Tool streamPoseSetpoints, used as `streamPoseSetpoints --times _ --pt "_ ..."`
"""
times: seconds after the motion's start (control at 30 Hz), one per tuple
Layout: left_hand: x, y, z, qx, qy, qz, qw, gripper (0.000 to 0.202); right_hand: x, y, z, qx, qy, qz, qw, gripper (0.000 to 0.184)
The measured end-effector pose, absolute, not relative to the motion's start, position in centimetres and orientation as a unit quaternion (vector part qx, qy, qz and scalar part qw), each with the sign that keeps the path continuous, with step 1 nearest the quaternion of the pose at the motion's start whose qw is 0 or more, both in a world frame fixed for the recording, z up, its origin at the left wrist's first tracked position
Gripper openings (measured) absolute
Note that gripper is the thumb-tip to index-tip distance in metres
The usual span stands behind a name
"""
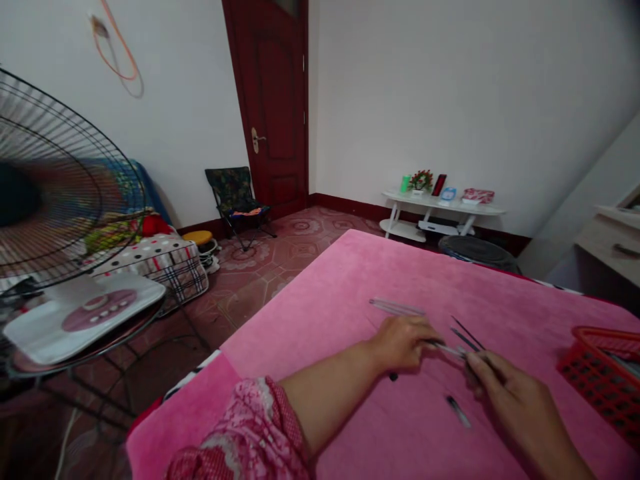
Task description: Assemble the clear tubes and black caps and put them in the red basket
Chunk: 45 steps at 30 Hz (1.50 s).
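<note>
Over the pink cloth, my left hand (pixel 406 341) and my right hand (pixel 493 379) are both closed on a slim pen (pixel 453 350). It has a dark end at the left fingers and a pale, clear-looking middle; the right fingers cover its other end. Clear pen barrels (pixel 397 307) lie just beyond my left hand. Two thin dark rods like pen refills (pixel 467 333) rest behind my right hand. A clear pen cap (pixel 459 411) with a black end lies nearer to me, between the hands. Beside my left wrist is a small black piece (pixel 393 377), partly hidden.
At the right edge of the pink-covered table (pixel 320 293) stands a red plastic basket (pixel 600 373) with things in it. To the left, a fan (pixel 85 307) sits on a stand. A folding chair (pixel 235 193) and a white side table (pixel 445 203) are farther back.
</note>
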<state>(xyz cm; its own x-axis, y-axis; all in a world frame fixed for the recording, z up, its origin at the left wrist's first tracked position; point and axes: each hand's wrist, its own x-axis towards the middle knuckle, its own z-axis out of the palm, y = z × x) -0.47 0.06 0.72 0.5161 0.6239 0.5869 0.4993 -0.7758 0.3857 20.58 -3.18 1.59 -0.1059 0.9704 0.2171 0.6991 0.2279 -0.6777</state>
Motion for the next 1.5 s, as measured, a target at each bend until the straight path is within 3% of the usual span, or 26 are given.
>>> streamPoseSetpoints --times 0.07,0.4,0.67,0.83,1.0,1.1,1.23,1.4,1.5 --pt "-0.4 0.1 0.7 0.872 0.318 0.362 0.086 0.027 20.6 -3.1 1.4 -0.590 -0.718 0.209 0.306 0.044" --pt "0.1 -0.1 0.1 0.848 0.312 0.401 0.151 0.019 19.2 -3.8 1.0 -0.539 -0.747 0.160 0.354 0.027" --pt "0.3 -1.3 0.0 0.846 0.324 0.402 0.130 0.024 18.4 -5.0 1.1 -0.557 -0.728 0.146 0.372 0.046" --pt "-0.4 -2.7 0.0 0.840 0.330 0.416 0.110 0.025 17.6 -6.5 2.1 -0.547 -0.711 0.135 0.420 0.018" --pt "-1.6 -4.7 0.1 0.826 0.320 0.452 0.107 0.029 16.2 -8.4 3.4 -0.554 -0.696 0.131 0.438 0.023" --pt "-2.3 -5.9 0.3 0.803 0.325 0.488 0.108 0.027 15.0 -9.8 4.3 -0.541 -0.697 0.136 0.450 0.015" --pt "-2.9 -7.1 0.4 0.791 0.327 0.505 0.115 0.024 13.9 -11.5 5.2 -0.551 -0.703 0.117 0.434 0.013" --pt "-3.2 -7.7 0.3 0.803 0.327 0.487 0.103 0.025 13.6 -12.4 5.0 -0.602 -0.698 0.056 0.383 0.028" --pt "-3.2 -7.7 0.3 0.804 0.333 0.481 0.106 0.023 13.6 -12.5 4.2 -0.589 -0.704 0.041 0.394 0.024"
